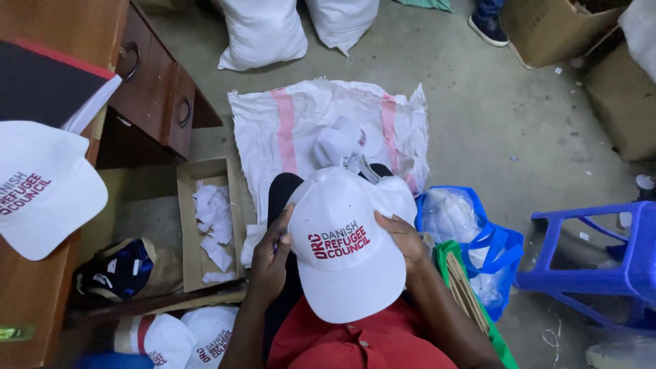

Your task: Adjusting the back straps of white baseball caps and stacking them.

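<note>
I hold a white cap with red print (345, 246) over my lap, its brim toward me. My left hand (270, 256) grips the cap's left side and my right hand (402, 238) grips its right side. Another white cap (342, 142) lies on a white woven sack with pink stripes (294, 126) spread on the floor just beyond my knees. Part of the held cap's back edge is hidden behind its crown.
A white cap (41, 188) rests on the wooden desk (27, 301) at left, with drawers (154, 89) behind. A cardboard box of paper scraps (208, 219), more caps (184, 338), a blue bag (478, 239), a blue plastic stool (601, 260), sacks (263, 31) and a person's shoe (488, 27) surround me.
</note>
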